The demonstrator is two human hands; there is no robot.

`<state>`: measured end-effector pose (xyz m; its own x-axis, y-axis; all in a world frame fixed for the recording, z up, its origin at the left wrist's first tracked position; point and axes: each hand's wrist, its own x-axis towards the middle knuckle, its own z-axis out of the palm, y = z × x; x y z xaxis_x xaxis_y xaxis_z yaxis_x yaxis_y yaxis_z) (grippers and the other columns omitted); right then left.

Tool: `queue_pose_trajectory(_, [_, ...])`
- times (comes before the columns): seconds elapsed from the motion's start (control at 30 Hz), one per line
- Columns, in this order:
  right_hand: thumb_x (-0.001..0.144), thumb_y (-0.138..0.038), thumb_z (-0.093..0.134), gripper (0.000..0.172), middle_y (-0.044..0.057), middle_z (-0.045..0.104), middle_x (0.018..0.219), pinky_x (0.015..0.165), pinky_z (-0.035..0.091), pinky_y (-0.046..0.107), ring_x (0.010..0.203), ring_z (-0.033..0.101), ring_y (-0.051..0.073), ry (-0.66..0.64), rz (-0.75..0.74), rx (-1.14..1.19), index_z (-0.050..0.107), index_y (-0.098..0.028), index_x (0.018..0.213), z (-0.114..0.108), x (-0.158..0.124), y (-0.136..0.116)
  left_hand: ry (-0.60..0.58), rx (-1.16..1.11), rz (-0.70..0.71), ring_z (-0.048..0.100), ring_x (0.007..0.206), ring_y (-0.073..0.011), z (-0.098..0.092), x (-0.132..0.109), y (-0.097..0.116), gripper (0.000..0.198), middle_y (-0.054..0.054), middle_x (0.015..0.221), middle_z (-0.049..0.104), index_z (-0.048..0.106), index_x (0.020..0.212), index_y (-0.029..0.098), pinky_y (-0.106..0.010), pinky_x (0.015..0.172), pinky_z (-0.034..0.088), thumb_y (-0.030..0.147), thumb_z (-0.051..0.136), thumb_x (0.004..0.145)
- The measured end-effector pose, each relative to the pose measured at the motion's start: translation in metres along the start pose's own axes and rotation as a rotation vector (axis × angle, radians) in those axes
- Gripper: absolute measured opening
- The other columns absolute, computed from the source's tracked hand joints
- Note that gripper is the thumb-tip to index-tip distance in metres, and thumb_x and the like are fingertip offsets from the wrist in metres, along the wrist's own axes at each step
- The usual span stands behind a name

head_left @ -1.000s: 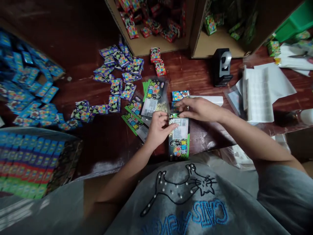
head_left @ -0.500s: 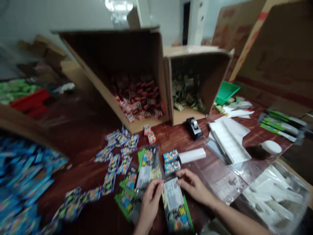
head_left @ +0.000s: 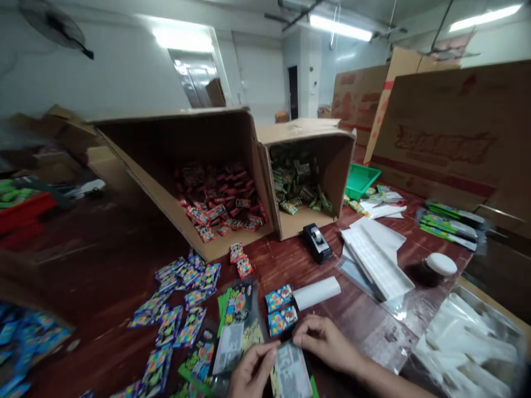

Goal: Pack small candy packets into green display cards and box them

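Head view: at the near edge of the dark red worktop (head_left: 124, 265), the left hand (head_left: 251, 370) and right hand (head_left: 326, 342) each pinch the top edge of a clear labelled pouch (head_left: 290, 378). It lies flat between them, both grips closed on it. Filled pouches (head_left: 238, 326) just to its left look finished. Loose colourful packets (head_left: 178, 309) and two stocked cardboard boxes (head_left: 166, 138) suggest that much remains.

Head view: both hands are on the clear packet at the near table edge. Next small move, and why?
Probably slide the fingertips along the top edge of the clear packet to press it shut. The left hand and right hand both pinch that edge, its white label faces up, and neither hand holds anything else. Whether the edge is already sealed cannot be told.
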<state>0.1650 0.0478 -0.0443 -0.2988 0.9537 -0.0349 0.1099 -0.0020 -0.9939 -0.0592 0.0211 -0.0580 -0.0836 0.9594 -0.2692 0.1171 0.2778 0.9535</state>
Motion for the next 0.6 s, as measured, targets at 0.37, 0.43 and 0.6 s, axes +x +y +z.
queue_pose_trajectory(0.37, [0.079, -0.059, 0.086, 0.044, 0.000, 0.074, 0.081, 0.075, 0.051, 0.031, 0.072, 0.061, 0.013, -0.070, 0.306, 0.190, 0.075, -0.017, 0.087, -0.038, -0.005, -0.002, -0.179, -0.080, -0.118, 0.075, 0.090, -0.0225, 0.028, -0.005, 0.040, 0.033, -0.008, 0.098, 0.083, 0.077, 0.088, 0.019, -0.033, 0.086, 0.057, 0.050, 0.084, 0.080])
queue_pose_trajectory(0.43, [0.083, -0.057, 0.084, 0.040, 0.003, 0.077, 0.089, 0.080, 0.054, 0.033, 0.079, 0.066, 0.015, -0.090, 0.293, 0.161, 0.077, -0.018, 0.088, -0.048, -0.015, -0.005, -0.213, -0.034, -0.037, 0.076, 0.094, -0.0230, 0.031, -0.008, 0.040, 0.031, -0.009, 0.104, 0.084, 0.079, 0.091, 0.019, -0.036, 0.092, 0.058, 0.049, 0.081, 0.085])
queue_pose_trajectory(0.6, [0.103, -0.054, 0.064, 0.035, 0.010, 0.076, 0.128, 0.104, 0.056, 0.045, 0.118, 0.071, 0.023, -0.185, 0.009, -0.118, 0.081, -0.023, 0.099, -0.073, -0.028, -0.009, -0.232, 0.077, 0.149, 0.077, 0.100, -0.0230, 0.034, -0.012, 0.030, 0.023, -0.007, 0.108, 0.082, 0.078, 0.100, 0.021, -0.036, 0.093, 0.059, 0.043, 0.072, 0.095])
